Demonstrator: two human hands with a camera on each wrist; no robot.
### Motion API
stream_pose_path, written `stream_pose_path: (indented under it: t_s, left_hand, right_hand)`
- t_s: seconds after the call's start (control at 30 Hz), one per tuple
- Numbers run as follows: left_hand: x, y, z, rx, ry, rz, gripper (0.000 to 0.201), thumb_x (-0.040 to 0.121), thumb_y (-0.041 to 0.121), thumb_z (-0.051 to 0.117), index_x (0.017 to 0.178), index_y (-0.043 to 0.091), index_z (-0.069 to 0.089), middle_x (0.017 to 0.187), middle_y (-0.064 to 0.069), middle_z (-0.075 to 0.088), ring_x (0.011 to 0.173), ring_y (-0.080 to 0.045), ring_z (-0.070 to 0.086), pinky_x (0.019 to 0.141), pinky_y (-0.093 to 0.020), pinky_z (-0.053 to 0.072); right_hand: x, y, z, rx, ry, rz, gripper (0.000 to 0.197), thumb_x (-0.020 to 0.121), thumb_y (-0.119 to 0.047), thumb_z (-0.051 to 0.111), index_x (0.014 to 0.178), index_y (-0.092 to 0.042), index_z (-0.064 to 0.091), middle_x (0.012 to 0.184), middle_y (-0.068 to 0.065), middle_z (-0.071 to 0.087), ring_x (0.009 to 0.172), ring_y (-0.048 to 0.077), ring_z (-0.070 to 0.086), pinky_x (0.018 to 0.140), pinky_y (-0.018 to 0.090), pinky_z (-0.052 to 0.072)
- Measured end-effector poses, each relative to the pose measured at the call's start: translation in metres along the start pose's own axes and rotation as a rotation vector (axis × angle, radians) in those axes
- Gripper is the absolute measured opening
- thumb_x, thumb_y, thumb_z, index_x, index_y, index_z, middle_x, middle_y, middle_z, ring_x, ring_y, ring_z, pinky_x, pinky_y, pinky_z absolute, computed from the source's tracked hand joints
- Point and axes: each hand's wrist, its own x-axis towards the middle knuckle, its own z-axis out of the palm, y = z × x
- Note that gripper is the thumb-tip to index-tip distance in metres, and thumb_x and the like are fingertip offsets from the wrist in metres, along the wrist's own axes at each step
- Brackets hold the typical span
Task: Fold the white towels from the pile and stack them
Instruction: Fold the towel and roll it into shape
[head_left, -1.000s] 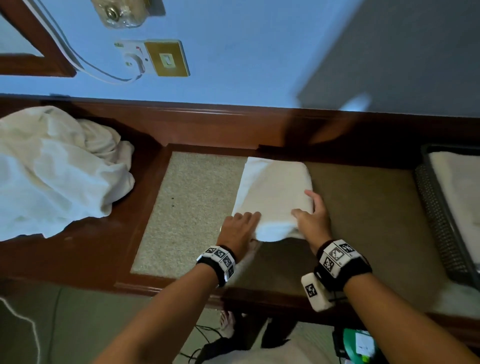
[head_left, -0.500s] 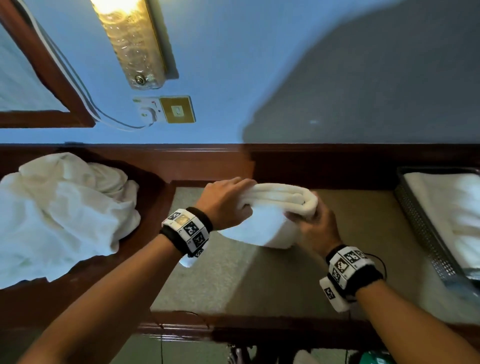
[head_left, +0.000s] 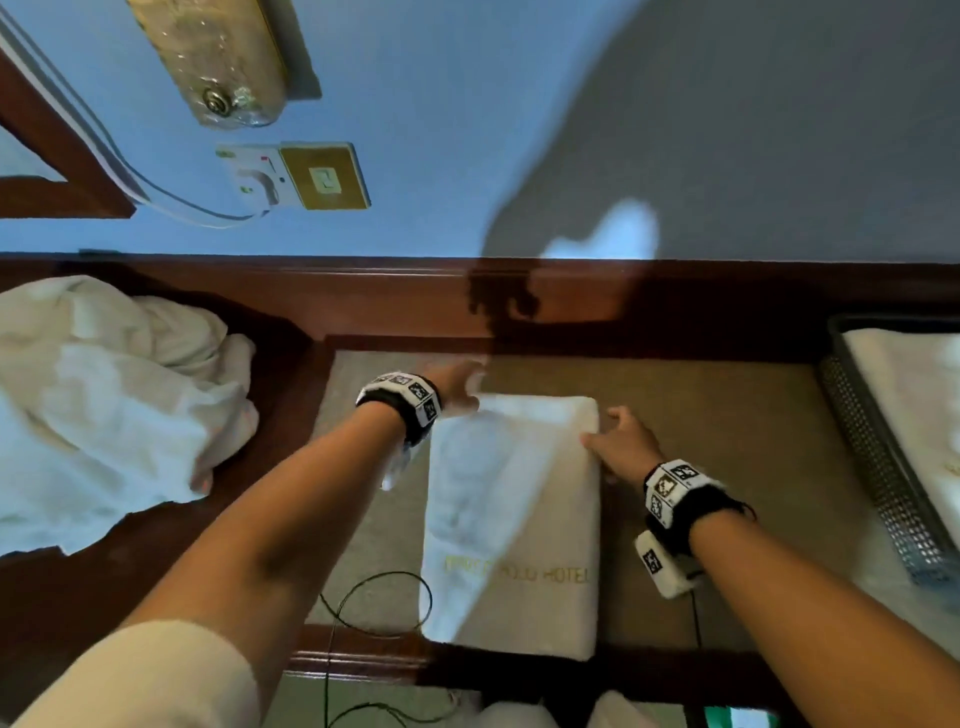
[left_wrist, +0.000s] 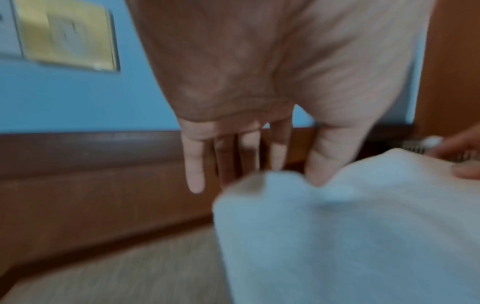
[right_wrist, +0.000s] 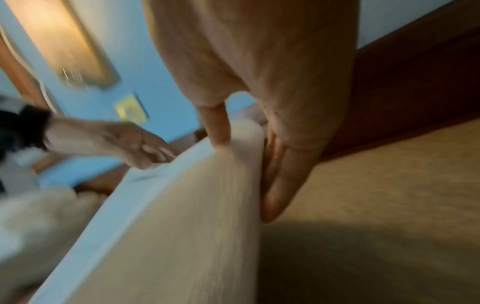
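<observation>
A folded white towel (head_left: 511, 525) lies flat on the counter (head_left: 727, 467). The left hand (head_left: 460, 387), fingers straight, touches its far corner; the right hand (head_left: 621, 444) pinches its right edge.

Gold lettering ran across the near end of the folded white towel (head_left: 511, 525), and only the last word came through clearly: "HOTEL". The letters before it were too blurred to read. The wristbands (head_left: 675, 491) carried black-and-white square marker patterns, no words on them. The brass wall plate (head_left: 324, 176) showed a small mark, too small to tell.
</observation>
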Motion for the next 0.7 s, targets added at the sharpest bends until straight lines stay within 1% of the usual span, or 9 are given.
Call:
stream_pose_path:
  t_s: [0.07, 0.13, 0.23, 0.33, 0.47, 0.53, 0.6, 0.63, 0.7]
  left_hand:
    - [0.019, -0.019, 0.043, 0.025, -0.051, -0.073, 0.067, 0.097, 0.035, 0.063, 0.157, 0.028, 0.035, 0.154, -0.01, 0.045, 0.135, -0.035, 0.048, 0.109, -0.045, 0.045]
    - [0.028, -0.033, 0.073, 0.005, -0.036, -0.102, 0.066, 0.097, 0.036, 0.061, 0.156, 0.03, 0.031, 0.156, -0.007, 0.042, 0.135, -0.036, 0.046, 0.108, -0.053, 0.044]
    - [0.042, -0.045, 0.096, -0.014, 0.032, -0.084, 0.063, 0.099, 0.036, 0.058, 0.155, 0.028, 0.031, 0.155, -0.005, 0.043, 0.135, -0.036, 0.044, 0.107, -0.055, 0.042]
    - [0.058, -0.049, 0.1, -0.089, 0.055, -0.126, 0.055, 0.1, 0.038, 0.057, 0.152, 0.027, 0.041, 0.151, -0.007, 0.046, 0.137, -0.034, 0.041, 0.108, -0.054, 0.04]
    - [0.074, -0.058, 0.103, -0.214, 0.079, -0.167, 0.035, 0.098, 0.032, 0.059, 0.132, 0.021, 0.058, 0.14, -0.01, 0.049, 0.13, -0.034, 0.043, 0.102, -0.05, 0.043]
    - [0.08, -0.063, 0.102, -0.303, 0.133, -0.129, 0.019, 0.095, 0.022, 0.062, 0.114, 0.022, 0.065, 0.126, -0.007, 0.058, 0.121, -0.034, 0.052, 0.097, -0.046, 0.046]
    - [0.086, -0.067, 0.1, -0.377, 0.152, -0.133, 0.015, 0.094, 0.016, 0.058, 0.101, 0.027, 0.066, 0.104, -0.002, 0.066, 0.109, -0.031, 0.06, 0.098, -0.046, 0.046]
    - [0.089, -0.068, 0.099, -0.37, 0.143, -0.154, 0.018, 0.095, 0.017, 0.055, 0.102, 0.029, 0.066, 0.101, 0.0, 0.066, 0.109, -0.027, 0.058, 0.105, -0.048, 0.04]
    - [0.092, -0.067, 0.096, -0.319, 0.076, -0.216, 0.02, 0.098, 0.022, 0.052, 0.111, 0.031, 0.064, 0.11, -0.002, 0.063, 0.118, -0.024, 0.046, 0.117, -0.057, 0.019]
  right_hand:
    - [0.017, 0.021, 0.007, -0.222, -0.006, -0.018, 0.063, 0.089, -0.028, 0.07, 0.144, -0.014, 0.041, 0.141, 0.011, 0.054, 0.125, 0.032, 0.055, 0.098, 0.038, 0.047]
    - [0.029, 0.033, 0.015, -0.322, -0.007, -0.097, 0.059, 0.091, -0.027, 0.065, 0.144, -0.016, 0.042, 0.146, 0.012, 0.049, 0.132, 0.032, 0.047, 0.107, 0.04, 0.039]
    - [0.048, 0.03, 0.027, -0.501, -0.035, -0.238, 0.06, 0.1, -0.029, 0.055, 0.153, -0.012, 0.034, 0.162, 0.01, 0.028, 0.149, 0.03, 0.024, 0.121, 0.039, 0.018]
    - [0.074, 0.022, 0.039, -0.569, -0.101, -0.345, 0.059, 0.101, -0.04, 0.041, 0.156, -0.021, 0.03, 0.168, -0.002, 0.014, 0.155, 0.022, 0.006, 0.125, 0.044, 0.008]
    - [0.099, 0.013, 0.045, -0.663, -0.195, -0.32, 0.054, 0.101, -0.05, 0.04, 0.153, -0.038, 0.035, 0.16, -0.001, 0.035, 0.148, 0.025, 0.025, 0.121, 0.048, 0.006]
    - [0.11, 0.01, 0.044, -0.687, -0.197, -0.364, 0.056, 0.094, -0.059, 0.037, 0.144, -0.037, 0.046, 0.147, -0.001, 0.048, 0.14, 0.025, 0.036, 0.118, 0.047, 0.009]
    - [0.115, 0.005, 0.04, -0.688, -0.201, -0.412, 0.06, 0.089, -0.061, 0.033, 0.137, -0.032, 0.054, 0.138, -0.002, 0.055, 0.132, 0.022, 0.045, 0.112, 0.043, 0.014]
    - [0.117, 0.002, 0.039, -0.68, -0.2, -0.427, 0.058, 0.09, -0.058, 0.033, 0.135, -0.03, 0.056, 0.137, -0.002, 0.058, 0.129, 0.02, 0.048, 0.108, 0.04, 0.014]
    - [0.12, 0.0, 0.043, -0.68, -0.177, -0.41, 0.042, 0.101, -0.048, 0.038, 0.133, -0.029, 0.058, 0.138, -0.002, 0.059, 0.128, 0.02, 0.05, 0.104, 0.038, 0.014]
